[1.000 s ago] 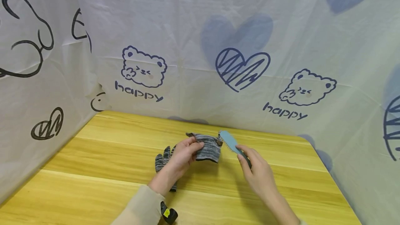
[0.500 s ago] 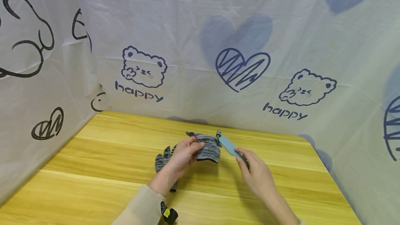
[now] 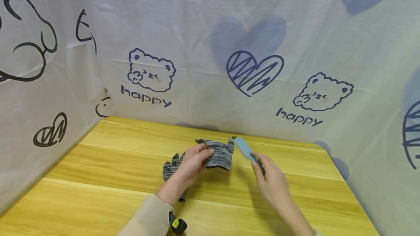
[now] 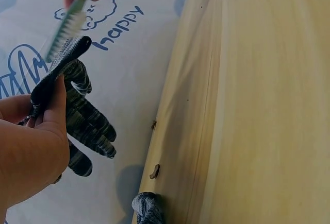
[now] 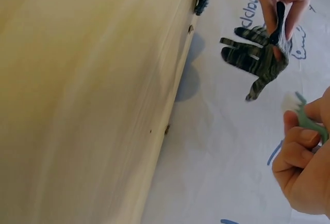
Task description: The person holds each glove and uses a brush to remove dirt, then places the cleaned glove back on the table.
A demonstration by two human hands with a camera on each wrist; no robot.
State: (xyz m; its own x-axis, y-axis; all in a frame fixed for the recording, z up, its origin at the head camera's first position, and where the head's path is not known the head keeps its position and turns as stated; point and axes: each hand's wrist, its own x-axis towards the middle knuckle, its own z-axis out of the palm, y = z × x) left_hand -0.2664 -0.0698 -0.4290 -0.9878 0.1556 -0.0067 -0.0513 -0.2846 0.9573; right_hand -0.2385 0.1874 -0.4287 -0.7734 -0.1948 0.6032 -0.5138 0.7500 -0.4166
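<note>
Printed white cloth (image 3: 200, 97), hung beyond the far edge of a yellow wooden table (image 3: 98, 170).

Item one: grey-and-black knitted glove (image 3: 220, 157), held up over the table, cuff toward the near side; left hand (image 3: 193, 161) pinches it between thumb and fingers.

Item two: blue-green brush (image 3: 243, 146), right of the glove and near it; right hand (image 3: 270, 181) is closed around its handle. Right wrist view shows a gap between the two.

Item three: second glove (image 3: 170, 169), lying on the table to the left, partly hidden by the left forearm (image 3: 170, 189).

Step in hand, by judgement: brushing the held glove. Next stroke probably calls for bristles (image 4: 72, 27) brought leftward onto the knit, against a firm pinch.
</note>
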